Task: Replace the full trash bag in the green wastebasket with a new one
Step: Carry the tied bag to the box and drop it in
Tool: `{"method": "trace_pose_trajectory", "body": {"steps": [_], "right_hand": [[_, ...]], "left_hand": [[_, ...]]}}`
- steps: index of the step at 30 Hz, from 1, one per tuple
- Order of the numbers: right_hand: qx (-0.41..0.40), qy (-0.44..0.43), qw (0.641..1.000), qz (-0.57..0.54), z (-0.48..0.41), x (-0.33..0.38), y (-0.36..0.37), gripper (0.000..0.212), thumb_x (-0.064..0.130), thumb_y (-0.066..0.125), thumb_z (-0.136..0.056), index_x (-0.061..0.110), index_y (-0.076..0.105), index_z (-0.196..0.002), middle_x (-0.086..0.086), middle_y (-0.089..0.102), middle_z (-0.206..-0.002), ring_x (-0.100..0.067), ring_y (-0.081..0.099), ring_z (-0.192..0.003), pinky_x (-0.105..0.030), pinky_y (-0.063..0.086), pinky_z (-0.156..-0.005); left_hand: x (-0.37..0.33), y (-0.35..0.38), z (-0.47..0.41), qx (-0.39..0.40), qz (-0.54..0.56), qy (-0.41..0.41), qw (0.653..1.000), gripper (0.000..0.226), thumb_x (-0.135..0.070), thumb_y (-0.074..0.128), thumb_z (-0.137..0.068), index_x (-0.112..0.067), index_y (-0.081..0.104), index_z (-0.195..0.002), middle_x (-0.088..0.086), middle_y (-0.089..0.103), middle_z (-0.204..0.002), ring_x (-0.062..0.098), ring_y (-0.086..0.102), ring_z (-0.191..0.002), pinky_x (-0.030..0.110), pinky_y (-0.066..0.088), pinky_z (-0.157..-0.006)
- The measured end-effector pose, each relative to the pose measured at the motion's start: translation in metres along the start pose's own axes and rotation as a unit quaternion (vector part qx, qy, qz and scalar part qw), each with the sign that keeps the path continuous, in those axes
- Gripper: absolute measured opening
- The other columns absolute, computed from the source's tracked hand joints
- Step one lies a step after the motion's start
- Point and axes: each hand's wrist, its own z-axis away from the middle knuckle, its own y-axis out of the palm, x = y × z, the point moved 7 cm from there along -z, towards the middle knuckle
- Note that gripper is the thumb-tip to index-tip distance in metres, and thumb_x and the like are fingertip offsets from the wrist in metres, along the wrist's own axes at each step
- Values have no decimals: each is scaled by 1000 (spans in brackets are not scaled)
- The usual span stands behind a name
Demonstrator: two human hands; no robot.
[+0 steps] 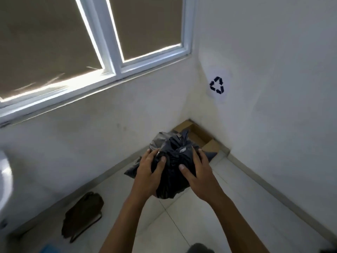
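Just the one view here, head-worn, tipped forward and down into a room corner where two white walls [273, 52] meet. Wide lens, straight lines leaning hard. Forearms come up from the bottom edge, close in, with the left hand [150, 172] and right hand [197, 173] on the trash bag [171, 181] just below centre. Window [116, 52] slants across the upper left; tiled floor [191, 225] along the bottom.
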Motion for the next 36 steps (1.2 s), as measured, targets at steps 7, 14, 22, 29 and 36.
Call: {"method": "trace_pose_trajectory", "body": {"steps": [7, 14, 22, 29, 36], "right_hand": [[-40, 101, 994, -27, -133, -68, -3, 86, 72, 44, -85, 38, 5, -154, 9, 5, -163, -18, 17, -148, -41, 36, -113], [-52, 148, 985, -68, -291, -129, -7, 83, 70, 43, -88, 47, -7, -151, 8, 7, -162, -19, 25, -146, -47, 42, -108], [-51, 247, 967, -39, -439, -230, -5, 85, 76, 31, -87, 40, -8, -152, 5, 12, -163, -22, 26, -146, -53, 41, -106], [-95, 320, 935, -118, -569, -346, 33, 82, 52, 45, -97, 31, -9, -155, 4, 10, -164, -17, 20, -148, -34, 30, -111], [-174, 289, 927, -165, -674, -508, 102, 63, 46, 44, -100, 44, 8, -151, 11, 28, -156, -8, 30, -143, -38, 34, -115]], "left_hand": [[20, 70, -174, 131, -63, 5, 989, 66, -88, 32, -76, -52, 40, -131, -10, 40, -147, 16, 38, -138, 61, 32, -109], [22, 127, -341, 192, -75, 4, 979, 62, -69, 46, -86, -41, 42, -142, -2, 27, -159, 26, 22, -147, 53, 36, -111], [42, 225, -518, 332, -153, 43, 930, 56, -60, 48, -91, -39, 42, -142, 0, 19, -162, 30, 15, -149, 56, 28, -114], [114, 333, -665, 412, -188, 78, 888, 53, -52, 50, -95, -30, 45, -143, 2, 24, -160, 21, 18, -148, 52, 24, -117], [259, 464, -764, 437, -225, 76, 868, 55, -56, 40, -95, -38, 36, -147, -8, 10, -163, 27, -4, -151, 53, 16, -119]]}}
